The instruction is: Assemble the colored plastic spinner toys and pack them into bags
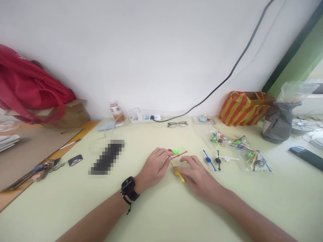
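A yellow arrow spinner (182,179) with a round hub lies slanted between my hands, low over the table. My right hand (198,174) is closed at its hub, index finger and thumb on it. My left hand (156,164), with a ring and a dark wristwatch, has its fingers bent together by the spinner's tail. What its fingertips pinch, if anything, is hidden. Just beyond them are a red arrow (179,155), a red disc (169,151), a green disc (175,151) and a faint green arrow (186,146). Right of my hands lie blue (207,160), black (218,161) and white (227,158) arrow spinners.
Clear bags of coloured spinner parts (256,161) lie farther right, near a dark phone (306,158) and a grey bag (276,122). Eyeglasses (177,124), a power strip (146,118) and a bottle (116,111) line the wall. Keys (50,165) lie left.
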A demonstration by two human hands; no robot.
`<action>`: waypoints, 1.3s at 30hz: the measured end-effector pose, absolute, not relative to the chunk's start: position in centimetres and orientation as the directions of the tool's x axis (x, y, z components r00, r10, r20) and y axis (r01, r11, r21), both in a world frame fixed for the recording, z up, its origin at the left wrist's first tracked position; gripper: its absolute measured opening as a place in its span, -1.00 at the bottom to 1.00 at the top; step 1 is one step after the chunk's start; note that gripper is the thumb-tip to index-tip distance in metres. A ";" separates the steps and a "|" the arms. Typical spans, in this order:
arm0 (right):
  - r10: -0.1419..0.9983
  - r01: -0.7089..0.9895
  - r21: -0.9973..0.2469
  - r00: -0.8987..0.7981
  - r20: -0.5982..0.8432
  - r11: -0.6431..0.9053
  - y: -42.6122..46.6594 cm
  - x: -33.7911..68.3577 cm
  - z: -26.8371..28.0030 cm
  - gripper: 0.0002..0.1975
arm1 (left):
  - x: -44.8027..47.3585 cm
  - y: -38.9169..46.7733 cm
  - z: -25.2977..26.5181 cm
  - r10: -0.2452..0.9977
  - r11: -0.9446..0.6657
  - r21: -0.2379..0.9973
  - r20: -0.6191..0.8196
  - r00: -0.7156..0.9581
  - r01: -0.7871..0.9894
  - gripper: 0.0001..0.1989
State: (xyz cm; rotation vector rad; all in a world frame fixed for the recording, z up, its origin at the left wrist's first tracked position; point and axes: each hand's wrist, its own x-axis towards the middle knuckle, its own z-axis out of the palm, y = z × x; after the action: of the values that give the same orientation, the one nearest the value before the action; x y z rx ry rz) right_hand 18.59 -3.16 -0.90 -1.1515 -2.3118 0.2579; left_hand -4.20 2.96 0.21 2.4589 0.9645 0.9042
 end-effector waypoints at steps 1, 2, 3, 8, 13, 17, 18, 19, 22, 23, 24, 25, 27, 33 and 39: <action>0.775 0.681 -0.377 -0.500 0.387 0.628 -3.1 18.6 -1.0 -0.65 | -4.2 2.9 0.2 0.705 -0.705 0.520 0.433 0.562 0.483 -0.73; 0.769 0.680 -0.368 -0.505 0.392 0.634 -3.1 18.6 -1.0 -0.71 | -4.2 2.9 0.2 0.708 -0.701 0.523 0.432 0.558 0.485 -0.73; 0.768 0.680 -0.366 -0.506 0.392 0.635 -3.0 18.7 -1.1 -0.77 | -4.2 2.9 0.2 0.713 -0.696 0.529 0.431 0.554 0.485 -0.74; 0.808 0.648 -0.482 -0.457 0.372 0.589 -2.6 19.1 -1.0 -0.96 | -4.1 2.7 0.5 0.753 -0.634 0.646 0.393 0.527 0.424 -0.74; 0.793 0.506 -0.613 -0.335 0.508 0.607 -2.7 19.0 -0.5 -0.95 | -3.5 2.3 0.8 0.744 -0.293 0.949 0.150 0.651 0.117 -0.68; 0.765 0.442 -0.630 -0.281 0.579 0.639 -2.8 18.9 -0.5 -0.94 | -2.8 1.8 0.6 0.721 -0.041 0.998 0.056 0.691 -0.038 -0.65; 0.761 0.433 -0.630 -0.288 0.581 0.645 -2.8 18.8 -0.5 -0.93 | -2.7 1.7 0.5 0.728 -0.025 0.998 0.057 0.683 -0.058 -0.64; 0.757 0.424 -0.630 -0.302 0.579 0.650 -2.8 18.8 -0.5 -0.92 | -2.7 1.7 0.5 0.735 -0.018 0.997 0.063 0.675 -0.074 -0.64; 0.754 0.423 -0.626 -0.318 0.575 0.655 -2.8 18.9 -0.3 -0.83 | -2.7 1.9 0.3 0.768 -0.030 0.994 0.087 0.634 -0.101 -0.71; 0.759 0.433 -0.626 -0.300 0.579 0.649 -2.9 18.9 -0.2 -0.79 | -2.8 2.0 0.3 0.783 -0.033 0.994 0.090 0.616 -0.104 -0.74; 0.768 0.447 -0.630 -0.274 0.579 0.635 -2.9 19.0 0.0 -0.76 | -2.9 2.1 0.3 0.796 -0.033 0.994 0.091 0.599 -0.107 -0.75; 0.780 0.463 -0.637 -0.242 0.577 0.616 -2.9 19.1 0.1 -0.73 | -3.0 2.2 0.3 0.806 -0.032 0.994 0.090 0.585 -0.109 -0.76; 0.808 0.482 -0.665 -0.183 0.560 0.570 -3.0 19.4 0.2 -0.68 | -3.1 2.3 0.3 0.817 -0.023 0.994 0.080 0.571 -0.107 -0.76; 0.868 0.418 -0.766 -0.150 0.473 0.489 -3.3 19.3 -0.1 -0.52 | -3.0 2.2 0.5 0.816 0.008 0.994 0.056 0.575 -0.109 -0.77; 0.927 0.342 -0.882 -0.301 0.225 0.325 -3.1 19.0 0.4 -0.44 | -2.9 2.2 0.7 0.827 -0.007 0.996 0.058 0.560 -0.093 -0.74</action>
State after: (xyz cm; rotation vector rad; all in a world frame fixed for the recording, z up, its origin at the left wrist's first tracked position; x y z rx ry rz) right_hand 19.01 -3.07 0.45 -1.1284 -1.8151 0.9521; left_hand -2.92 2.16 0.72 1.3954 0.6856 0.8233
